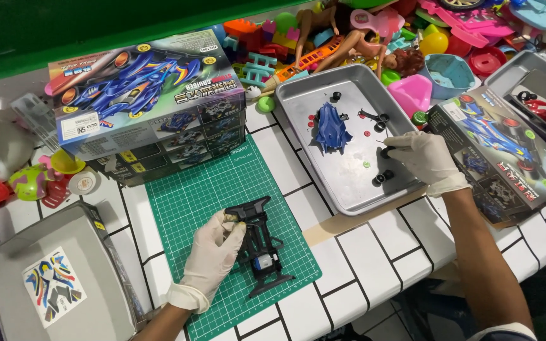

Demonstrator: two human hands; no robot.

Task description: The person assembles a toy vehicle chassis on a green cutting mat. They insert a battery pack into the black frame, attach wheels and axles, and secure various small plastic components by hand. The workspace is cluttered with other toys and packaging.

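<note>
On the green gridded cutting mat (184, 196) near the front of the white tiled table (374, 252), the left hand (213, 252), in a white glove, curls its fingers around the side of a black plastic toy car chassis (261, 243) and steadies it flat on the mat. To the right, the right hand (426, 158), also gloved, reaches into a shallow silver metal tray (298, 95); its fingertips are drawn together over a small black wheel (387, 152), and a thin pin-like piece shows just beside them, though whether it is truly pinched I cannot tell. Farther left in the tray lie a blue plastic car body shell (332, 128), more black wheels (383, 177) and tiny red and green bits (366, 133).

The risks, as I judge them, are small ones. Gloved fingertips grip tiny smooth parts poorly, so the wheel could slip and roll off into the heap of colourful plastic toys (374, 38) on the far side. The tray's near corner overhangs a strip of tape; a push could tilt it and scatter the parts. The chassis, held from one side only, could twist when pressed.
</note>
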